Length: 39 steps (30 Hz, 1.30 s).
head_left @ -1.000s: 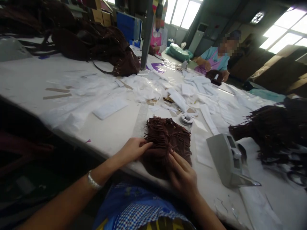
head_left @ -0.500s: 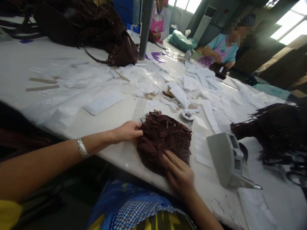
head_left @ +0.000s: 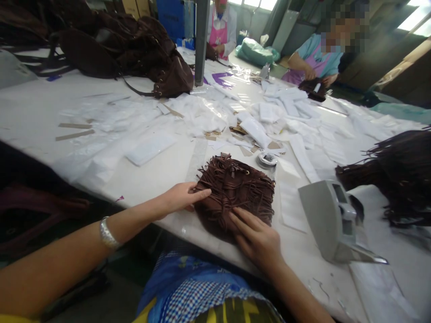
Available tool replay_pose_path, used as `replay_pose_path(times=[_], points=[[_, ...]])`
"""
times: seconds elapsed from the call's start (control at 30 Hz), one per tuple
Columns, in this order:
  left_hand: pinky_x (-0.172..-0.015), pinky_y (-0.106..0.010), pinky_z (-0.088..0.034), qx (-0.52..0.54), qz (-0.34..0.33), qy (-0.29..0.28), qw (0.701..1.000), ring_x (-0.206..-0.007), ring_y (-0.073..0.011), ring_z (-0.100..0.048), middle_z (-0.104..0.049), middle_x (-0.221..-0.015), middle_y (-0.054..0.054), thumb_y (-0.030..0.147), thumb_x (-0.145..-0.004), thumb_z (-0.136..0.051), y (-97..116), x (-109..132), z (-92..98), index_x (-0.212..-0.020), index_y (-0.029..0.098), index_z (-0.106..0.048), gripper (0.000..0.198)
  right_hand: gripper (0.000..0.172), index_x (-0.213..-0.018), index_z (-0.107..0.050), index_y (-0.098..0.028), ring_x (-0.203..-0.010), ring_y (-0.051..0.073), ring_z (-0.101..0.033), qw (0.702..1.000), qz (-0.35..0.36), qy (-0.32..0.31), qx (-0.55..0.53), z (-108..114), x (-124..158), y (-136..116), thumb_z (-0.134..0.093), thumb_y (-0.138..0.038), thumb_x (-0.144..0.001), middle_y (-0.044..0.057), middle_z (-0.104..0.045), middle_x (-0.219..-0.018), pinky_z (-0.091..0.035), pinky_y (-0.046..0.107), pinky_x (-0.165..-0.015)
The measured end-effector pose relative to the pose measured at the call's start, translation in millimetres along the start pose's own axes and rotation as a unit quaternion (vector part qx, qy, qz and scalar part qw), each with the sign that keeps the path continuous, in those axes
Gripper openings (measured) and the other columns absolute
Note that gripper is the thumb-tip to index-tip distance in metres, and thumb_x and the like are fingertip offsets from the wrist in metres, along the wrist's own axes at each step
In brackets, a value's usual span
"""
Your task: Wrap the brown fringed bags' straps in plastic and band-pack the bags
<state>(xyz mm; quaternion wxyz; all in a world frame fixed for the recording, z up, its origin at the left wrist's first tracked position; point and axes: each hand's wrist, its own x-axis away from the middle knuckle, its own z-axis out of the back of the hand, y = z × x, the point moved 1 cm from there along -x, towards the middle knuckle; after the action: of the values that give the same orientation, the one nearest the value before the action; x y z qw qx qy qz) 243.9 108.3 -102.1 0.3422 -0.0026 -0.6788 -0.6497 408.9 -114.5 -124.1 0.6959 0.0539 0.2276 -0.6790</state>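
Observation:
A small brown fringed bag (head_left: 235, 188) lies flat on the white table (head_left: 40, 112) near its front edge. My left hand (head_left: 182, 198) rests at the bag's left edge, fingers stretched out and touching the fringe. Flat on the bag's lower part lies my right hand (head_left: 257, 237), fingers spread over the fringe. Neither hand grips anything.
A grey tape dispenser (head_left: 333, 222) stands right of the bag, a tape roll (head_left: 266, 159) behind it. White wrappers (head_left: 262, 121) litter the middle. Brown bags (head_left: 134, 49) pile up at far left, fringed ones (head_left: 400, 175) at right. Two co-workers (head_left: 314, 58) work at the far side beyond a pole (head_left: 201, 40).
My left hand has slid a little down the bag's left edge and its fingers have straightened. The right hand stays flat on the fringe. The view shifted slightly.

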Motion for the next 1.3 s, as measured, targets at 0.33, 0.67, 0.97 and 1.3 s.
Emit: replay_pose_path(times=[0.33, 0.67, 0.97, 1.3], points=[[-0.047, -0.021, -0.037, -0.073, -0.097, 0.026, 0.992, -0.05, -0.012, -0.054, -0.062, -0.061, 0.003, 0.044, -0.082, -0.063, -20, 6, 17.0, -0.107, 0.015, -0.059, 0.039, 0.045, -0.136, -0.057, -0.027, -0.107, 0.018, -0.07, 1.0, 0.0, 0.007, -0.016, 5, 2, 7, -0.052, -0.014, -0.093, 0.003, -0.069, -0.125, -0.06, 0.028, -0.087], [-0.084, -0.034, -0.053, -0.351, -0.282, 0.23, 0.863, -0.096, -0.0213, -0.066, -0.069, -0.109, -0.006, 0.039, -0.089, -0.058, -15, 45, 15.2, -0.12, 0.022, -0.059, 0.035, 0.056, -0.144, -0.048, -0.034, -0.119, 0.022, -0.062, 1.0, -0.014, -0.014, 0.023, 2, -2, -10, -0.054, -0.012, -0.093, 0.0, -0.056, -0.142, -0.057, 0.037, -0.098], [-0.076, -0.029, -0.048, -0.522, -0.417, 0.115, 0.736, -0.083, -0.0185, -0.055, -0.06, -0.08, -0.003, 0.012, -0.093, -0.044, -49, 25, -1.5, -0.085, 0.021, -0.062, 0.022, 0.058, -0.142, -0.051, -0.032, -0.121, 0.024, -0.06, 0.999, 0.0, -0.037, 0.037, -1, 3, -7, -0.057, -0.008, -0.09, 0.001, -0.056, -0.142, -0.056, 0.038, -0.098], [-0.078, -0.033, -0.053, -0.546, -0.378, 0.128, 0.737, -0.092, -0.0232, -0.066, -0.068, -0.103, -0.004, 0.025, -0.083, -0.057, 11, 70, -22.7, -0.101, 0.026, -0.064, 0.019, 0.043, -0.134, -0.058, -0.02, -0.124, 0.026, -0.058, 0.998, -0.032, 0.021, 0.046, -11, -2, -36, -0.061, -0.015, -0.091, 0.01, -0.06, -0.137, -0.052, 0.042, -0.098]])
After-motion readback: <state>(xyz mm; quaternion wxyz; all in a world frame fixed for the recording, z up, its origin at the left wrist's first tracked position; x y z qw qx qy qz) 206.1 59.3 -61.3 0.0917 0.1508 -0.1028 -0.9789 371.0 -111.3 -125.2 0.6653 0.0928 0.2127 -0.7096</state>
